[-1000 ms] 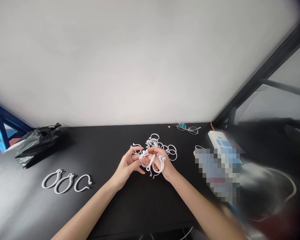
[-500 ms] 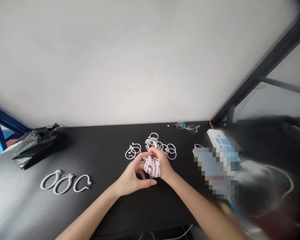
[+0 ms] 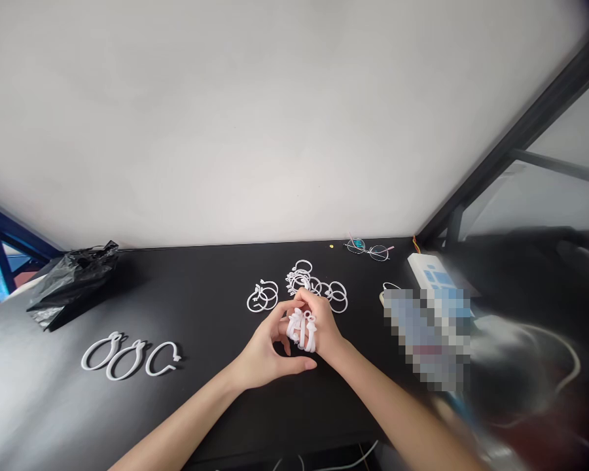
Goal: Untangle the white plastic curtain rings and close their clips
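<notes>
A bunch of white plastic curtain rings (image 3: 302, 335) is gathered between my two hands, low over the black table. My right hand (image 3: 324, 320) is closed round the bunch from the right, its fingers partly hidden behind the rings. From the left, my left hand (image 3: 267, 347) cups the same bunch; its fingers curl against the rings while its thumb stretches out just below them. Beyond my hands lies a pile of similar rings (image 3: 302, 281), with a few more rings (image 3: 263, 297) to its left. Three rings (image 3: 125, 363) lie in a row at the left, the rightmost one open.
A black plastic bag (image 3: 73, 281) sits on the black table (image 3: 206, 281) at the far left. Eyeglasses (image 3: 368, 250) lie near the wall. On the right are a white and blue box (image 3: 429, 271), a blurred-out item and a pale cable (image 3: 572, 353).
The bunch of rings has turned and shifted slightly between my hands. My left thumb has slid a little to the right under it. The rings on the table lie as before.
</notes>
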{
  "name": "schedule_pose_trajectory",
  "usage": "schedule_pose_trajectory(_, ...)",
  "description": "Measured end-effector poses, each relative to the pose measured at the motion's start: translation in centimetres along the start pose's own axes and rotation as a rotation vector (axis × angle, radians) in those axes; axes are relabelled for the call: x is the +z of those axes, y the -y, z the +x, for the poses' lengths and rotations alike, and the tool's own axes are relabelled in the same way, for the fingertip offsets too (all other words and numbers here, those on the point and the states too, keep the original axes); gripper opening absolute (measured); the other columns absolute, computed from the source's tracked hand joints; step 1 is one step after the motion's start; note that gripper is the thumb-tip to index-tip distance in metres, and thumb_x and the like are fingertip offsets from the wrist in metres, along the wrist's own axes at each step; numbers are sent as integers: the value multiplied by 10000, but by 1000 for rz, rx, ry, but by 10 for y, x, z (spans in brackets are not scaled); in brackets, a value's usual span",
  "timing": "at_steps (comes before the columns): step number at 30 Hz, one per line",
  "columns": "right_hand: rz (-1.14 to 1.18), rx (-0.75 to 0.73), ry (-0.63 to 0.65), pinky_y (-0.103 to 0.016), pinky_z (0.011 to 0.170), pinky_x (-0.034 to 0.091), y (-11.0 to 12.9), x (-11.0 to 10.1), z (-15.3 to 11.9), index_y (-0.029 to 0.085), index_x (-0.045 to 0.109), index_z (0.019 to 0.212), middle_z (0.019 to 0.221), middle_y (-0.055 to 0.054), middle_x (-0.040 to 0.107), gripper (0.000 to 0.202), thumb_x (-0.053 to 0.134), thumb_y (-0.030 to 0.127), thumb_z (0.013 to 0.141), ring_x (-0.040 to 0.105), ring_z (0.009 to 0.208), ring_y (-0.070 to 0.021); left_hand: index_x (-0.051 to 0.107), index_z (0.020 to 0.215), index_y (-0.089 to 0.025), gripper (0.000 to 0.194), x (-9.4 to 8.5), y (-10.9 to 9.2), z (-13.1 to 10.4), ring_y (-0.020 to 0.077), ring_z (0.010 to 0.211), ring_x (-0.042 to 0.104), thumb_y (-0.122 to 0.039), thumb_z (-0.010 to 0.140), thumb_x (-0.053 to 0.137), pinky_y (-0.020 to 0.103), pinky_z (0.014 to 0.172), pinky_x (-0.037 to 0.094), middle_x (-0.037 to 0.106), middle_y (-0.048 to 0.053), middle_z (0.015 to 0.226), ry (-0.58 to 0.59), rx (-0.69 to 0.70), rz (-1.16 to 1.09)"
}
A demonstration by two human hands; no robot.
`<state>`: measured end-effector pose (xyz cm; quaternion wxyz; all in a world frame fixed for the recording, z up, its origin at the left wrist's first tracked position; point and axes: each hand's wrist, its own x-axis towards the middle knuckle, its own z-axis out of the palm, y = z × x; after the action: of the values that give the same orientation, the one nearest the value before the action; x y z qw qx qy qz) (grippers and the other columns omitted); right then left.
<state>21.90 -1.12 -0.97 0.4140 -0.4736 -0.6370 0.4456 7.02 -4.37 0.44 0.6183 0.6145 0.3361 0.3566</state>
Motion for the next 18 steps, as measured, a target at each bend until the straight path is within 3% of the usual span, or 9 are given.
schedule_pose_trajectory(6, -37, -31, 35, -245, 506, 317, 8, -2, 1, 214, 395, 658, 585, 44, 478, 192, 565, 138, 701, 418, 535, -116, 398, 1226, -239, 585, -6, -7, 0, 110, 665, 493, -116, 738, 697, 246, 640, 391, 535, -39, 745, 15, 25, -3)
schedule_pose_trajectory(10, -20, -62, 132, -241, 542, 343, 13, -5, 4, 206, 454, 708, 640, 46, 494, 168, 603, 131, 690, 439, 572, -109, 391, 1173, -220, 472, -19, -2, 3, 106, 640, 497, -126, 782, 638, 238, 615, 393, 555, -34, 736, -126, 49, -41)
schedule_pose_trajectory(15, 324, 180, 419, -211, 472, 411, 20, -11, 5, 204, 493, 833, 698, 43, 553, 237, 693, 208, 706, 495, 545, -93, 417, 1107, -210, 370, -36, 2, 8, 129, 650, 573, -196, 812, 639, 260, 641, 470, 570, -36, 717, -178, 24, -110)
schedule_pose_trajectory(18, 473, 257, 455, -191, 436, 426, 22, -12, 6, 182, 519, 825, 692, 39, 577, 290, 760, 257, 683, 504, 502, -73, 466, 1066, -204, 301, -36, 1, 9, 127, 653, 587, -235, 818, 633, 257, 645, 485, 593, -23, 754, -221, 25, -106)
